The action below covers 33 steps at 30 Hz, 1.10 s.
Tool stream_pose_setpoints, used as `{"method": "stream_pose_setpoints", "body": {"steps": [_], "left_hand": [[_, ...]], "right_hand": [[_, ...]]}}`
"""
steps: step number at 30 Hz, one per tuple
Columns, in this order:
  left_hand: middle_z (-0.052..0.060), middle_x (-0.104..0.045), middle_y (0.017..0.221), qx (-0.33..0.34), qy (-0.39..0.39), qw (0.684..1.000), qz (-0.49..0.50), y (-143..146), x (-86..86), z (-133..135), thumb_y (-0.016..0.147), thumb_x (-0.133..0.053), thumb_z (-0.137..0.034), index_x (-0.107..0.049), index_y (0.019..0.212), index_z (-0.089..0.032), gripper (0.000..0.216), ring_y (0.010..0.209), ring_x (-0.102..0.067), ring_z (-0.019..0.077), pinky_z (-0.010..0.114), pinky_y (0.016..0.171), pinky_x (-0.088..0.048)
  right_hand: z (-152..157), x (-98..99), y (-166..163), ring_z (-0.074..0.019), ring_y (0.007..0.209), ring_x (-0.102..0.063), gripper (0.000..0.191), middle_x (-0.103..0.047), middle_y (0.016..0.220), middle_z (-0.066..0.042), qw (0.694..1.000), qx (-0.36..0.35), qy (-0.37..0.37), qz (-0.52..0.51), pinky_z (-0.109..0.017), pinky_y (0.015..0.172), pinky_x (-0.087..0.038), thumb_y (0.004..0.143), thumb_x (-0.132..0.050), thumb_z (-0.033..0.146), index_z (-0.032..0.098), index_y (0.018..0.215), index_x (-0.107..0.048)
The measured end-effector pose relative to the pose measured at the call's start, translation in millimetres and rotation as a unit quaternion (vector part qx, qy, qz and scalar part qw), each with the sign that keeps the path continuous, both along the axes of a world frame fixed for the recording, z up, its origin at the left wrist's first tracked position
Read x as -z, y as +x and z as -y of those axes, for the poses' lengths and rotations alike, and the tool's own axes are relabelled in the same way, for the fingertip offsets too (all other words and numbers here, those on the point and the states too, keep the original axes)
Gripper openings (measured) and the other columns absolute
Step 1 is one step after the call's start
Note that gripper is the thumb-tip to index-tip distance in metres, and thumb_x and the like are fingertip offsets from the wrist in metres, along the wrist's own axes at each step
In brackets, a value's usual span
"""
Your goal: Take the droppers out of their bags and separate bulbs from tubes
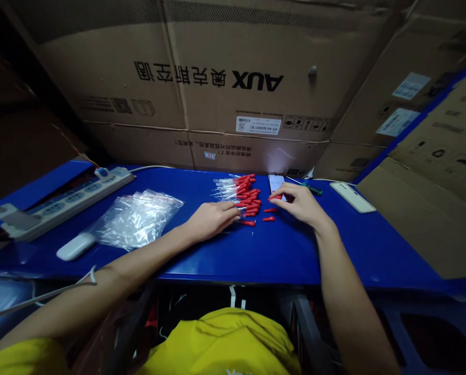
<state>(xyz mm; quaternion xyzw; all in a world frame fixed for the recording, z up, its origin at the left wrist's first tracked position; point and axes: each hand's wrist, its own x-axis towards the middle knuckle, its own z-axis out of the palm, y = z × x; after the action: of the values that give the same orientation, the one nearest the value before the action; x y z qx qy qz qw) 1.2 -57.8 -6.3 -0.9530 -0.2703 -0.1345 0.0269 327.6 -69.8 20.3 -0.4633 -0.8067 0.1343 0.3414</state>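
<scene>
From the head camera, we look down on a glossy blue worktable (256, 255) backed by large brown cardboard cartons (225, 83) printed with black lettering.

Our left hand (211, 219) rests palm down on the table, fingers stretched loosely toward the near edge of a heap of small clear plastic tubes with red caps (243, 195), the fingertips touching or just short of it; we cannot tell whether they pinch anything.

Our right hand (301, 204) sits just right of the heap, fingers curled, thumb and forefinger closed on one red-capped piece (275, 197). Two loose red caps (269, 214) lie on the table between the hands.

Behind the right hand lie a small white card (276, 182) and a green-handled tool (312, 188); farther right, a white phone-like slab (352, 197).

To the left sit a crumpled clear plastic bag (137, 219), a white oblong device (75, 246) and a long grey power strip (66, 200).
</scene>
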Motion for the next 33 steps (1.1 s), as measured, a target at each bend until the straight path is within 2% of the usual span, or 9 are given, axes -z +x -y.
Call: {"method": "stream_pose_setpoints", "body": {"steps": [3, 8, 12, 16, 21, 26, 29, 33], "left_hand": [[0.008, -0.073, 0.107, 0.055, 0.011, 0.998, 0.015, 11, 1.9, 6, 0.115, -0.038, -0.037, -0.071, 0.125, -0.022, 0.038, 0.098, -0.071, 0.019, 0.029, 0.084, -0.055], [0.008, -0.074, 0.108, 0.09, -0.017, 0.995, 0.041, 10, 7.7, 2, 0.113, -0.045, -0.033, -0.071, 0.13, -0.022, 0.033, 0.099, -0.072, 0.0191, 0.03, 0.087, -0.056], [0.008, -0.076, 0.107, 0.075, -0.03, 0.996, 0.042, 7, 9.5, -1, 0.11, -0.053, -0.035, -0.071, 0.119, -0.019, 0.025, 0.097, -0.072, 0.0204, 0.032, 0.087, -0.055], [0.008, -0.076, 0.105, 0.056, -0.053, 0.996, 0.034, 7, 7.3, 0, 0.108, -0.058, -0.035, -0.071, 0.111, -0.019, 0.02, 0.096, -0.071, 0.0202, 0.03, 0.085, -0.053], [0.007, -0.074, 0.101, 0.06, -0.052, 0.996, 0.04, 7, 9.8, 1, 0.109, -0.055, -0.035, -0.075, 0.11, -0.019, 0.025, 0.09, -0.071, 0.0184, 0.027, 0.077, -0.051], [0.007, -0.073, 0.101, 0.078, -0.055, 0.994, 0.052, 6, 14.5, 2, 0.11, -0.053, -0.036, -0.076, 0.112, -0.02, 0.029, 0.09, -0.07, 0.0179, 0.028, 0.077, -0.052], [0.006, -0.074, 0.1, 0.072, -0.059, 0.994, 0.053, 6, 14.5, 4, 0.11, -0.054, -0.036, -0.074, 0.113, -0.019, 0.026, 0.089, -0.07, 0.0179, 0.028, 0.078, -0.051], [0.006, -0.073, 0.099, 0.064, -0.06, 0.995, 0.047, 7, 14.1, 6, 0.11, -0.055, -0.037, -0.071, 0.107, -0.018, 0.025, 0.088, -0.069, 0.0182, 0.028, 0.078, -0.05]], "right_hand": [[-3, 8.8, -9, -0.0231, 0.093, -0.07, 0.013, -0.079, 0.1, -0.006, 0.997, -0.024, -0.031, 0.062, -0.037, 0.087, -0.051, 0.096, -0.072, 0.033, 0.025, 0.098, -0.082], [-5, 18.4, -6, -0.0233, 0.095, -0.068, 0.008, -0.078, 0.098, -0.004, 0.99, -0.03, -0.061, 0.125, -0.038, 0.091, -0.05, 0.094, -0.075, 0.028, 0.026, 0.098, -0.081], [-5, 17.6, -11, -0.024, 0.098, -0.067, 0.007, -0.075, 0.098, -0.005, 0.987, -0.034, -0.066, 0.142, -0.038, 0.091, -0.05, 0.09, -0.081, 0.029, 0.026, 0.096, -0.083], [-5, 17.2, -15, -0.0222, 0.092, -0.069, 0.004, -0.076, 0.095, -0.005, 0.987, -0.035, -0.085, 0.134, -0.036, 0.086, -0.05, 0.089, -0.081, 0.026, 0.024, 0.093, -0.082], [-6, 20.3, -14, -0.0198, 0.084, -0.069, 0.006, -0.077, 0.091, -0.004, 0.987, -0.026, -0.1, 0.125, -0.032, 0.078, -0.05, 0.091, -0.08, 0.028, 0.023, 0.092, -0.082], [-5, 19.3, -17, -0.0198, 0.087, -0.068, 0.006, -0.077, 0.095, -0.005, 0.99, -0.019, -0.077, 0.114, -0.033, 0.082, -0.05, 0.092, -0.078, 0.028, 0.022, 0.094, -0.08], [-1, 16.2, -27, -0.0187, 0.087, -0.067, 0.007, -0.075, 0.096, -0.004, 0.991, -0.042, -0.064, 0.111, -0.032, 0.08, -0.048, 0.094, -0.077, 0.029, 0.022, 0.095, -0.079], [7, 11.5, -44, -0.0172, 0.082, -0.065, 0.014, -0.075, 0.098, -0.003, 0.983, -0.086, -0.091, 0.131, -0.029, 0.072, -0.045, 0.09, -0.083, 0.031, 0.023, 0.1, -0.079]]}}
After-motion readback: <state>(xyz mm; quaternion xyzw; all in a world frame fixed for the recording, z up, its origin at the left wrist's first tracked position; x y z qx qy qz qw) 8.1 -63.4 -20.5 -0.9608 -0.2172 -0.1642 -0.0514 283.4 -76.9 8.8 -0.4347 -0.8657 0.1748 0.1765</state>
